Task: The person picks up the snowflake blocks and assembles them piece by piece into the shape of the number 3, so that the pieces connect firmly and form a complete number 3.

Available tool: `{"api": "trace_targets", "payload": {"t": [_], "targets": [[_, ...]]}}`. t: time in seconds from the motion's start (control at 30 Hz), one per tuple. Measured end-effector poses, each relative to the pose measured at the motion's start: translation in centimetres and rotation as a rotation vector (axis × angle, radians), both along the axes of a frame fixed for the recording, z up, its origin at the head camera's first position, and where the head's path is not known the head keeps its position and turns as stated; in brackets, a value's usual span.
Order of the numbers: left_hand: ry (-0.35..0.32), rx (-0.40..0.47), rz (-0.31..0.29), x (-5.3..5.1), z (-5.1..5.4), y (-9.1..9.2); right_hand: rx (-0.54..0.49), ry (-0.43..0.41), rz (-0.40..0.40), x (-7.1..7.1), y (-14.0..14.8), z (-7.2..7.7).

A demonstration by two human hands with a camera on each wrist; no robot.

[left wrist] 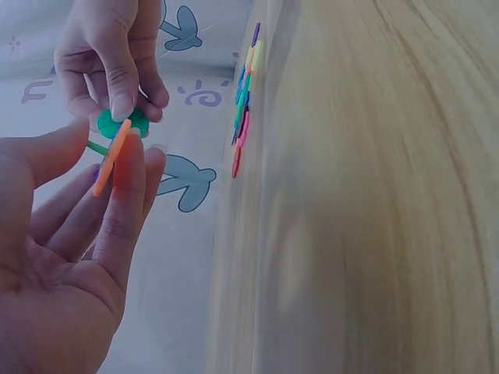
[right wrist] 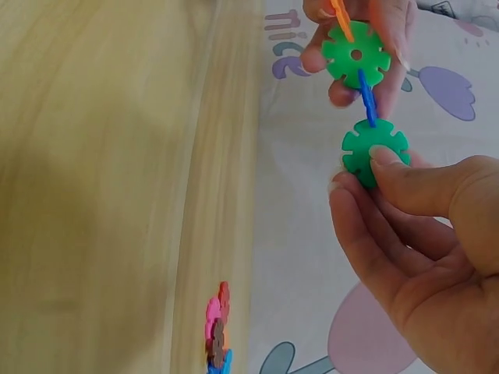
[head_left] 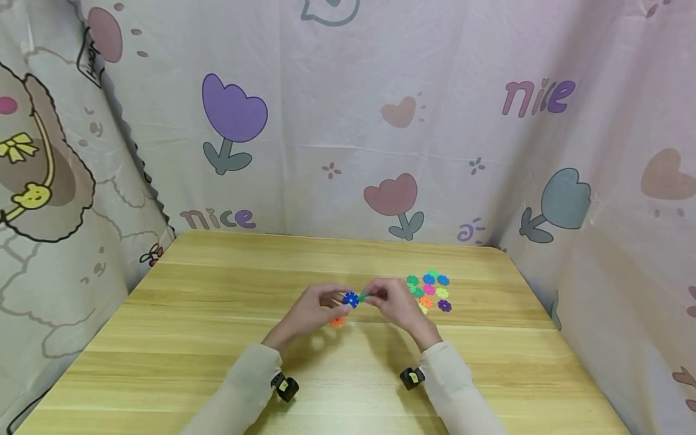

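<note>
Several notched discs are joined edge to edge between the two hands: an orange disc (right wrist: 341,17), a green disc (right wrist: 347,68), a blue disc (head_left: 350,299) and another green disc (right wrist: 361,160). My left hand (head_left: 319,309) pinches the joined discs near the orange and first green ones, seen also in the left wrist view as an orange disc (left wrist: 109,167) by the fingers. Between thumb and fingers, my right hand (head_left: 397,302) grips the green disc at the other end. The blue disc stands edge-on in the right wrist view, linking both green ones.
Loose discs in several colours, among them a pink one (head_left: 429,290) and a purple one (head_left: 444,306), lie on the wooden table (head_left: 190,338) just right of my right hand. A patterned curtain (head_left: 326,109) hangs behind and beside the table.
</note>
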State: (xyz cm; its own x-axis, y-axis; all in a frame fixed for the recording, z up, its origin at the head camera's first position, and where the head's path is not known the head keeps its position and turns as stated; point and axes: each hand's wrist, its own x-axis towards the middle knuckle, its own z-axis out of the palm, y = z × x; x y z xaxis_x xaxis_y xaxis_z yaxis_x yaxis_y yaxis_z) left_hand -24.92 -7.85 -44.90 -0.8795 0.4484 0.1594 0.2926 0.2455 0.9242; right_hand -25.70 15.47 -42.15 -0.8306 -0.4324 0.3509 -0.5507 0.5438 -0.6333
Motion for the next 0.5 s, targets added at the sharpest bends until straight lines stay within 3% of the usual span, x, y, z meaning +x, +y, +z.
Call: {"api": "trace_targets", "payload": {"t": [0.27,0.5], "targets": [[-0.031,0.024,0.012,0.04,0.02,0.01,-0.002,0.037,-0.011,0.23,-0.20,-0.16],[-0.018,0.035,0.005,0.08,0.23,-0.19,-0.021,0.041,-0.044,0.11,-0.55,-0.20]]}}
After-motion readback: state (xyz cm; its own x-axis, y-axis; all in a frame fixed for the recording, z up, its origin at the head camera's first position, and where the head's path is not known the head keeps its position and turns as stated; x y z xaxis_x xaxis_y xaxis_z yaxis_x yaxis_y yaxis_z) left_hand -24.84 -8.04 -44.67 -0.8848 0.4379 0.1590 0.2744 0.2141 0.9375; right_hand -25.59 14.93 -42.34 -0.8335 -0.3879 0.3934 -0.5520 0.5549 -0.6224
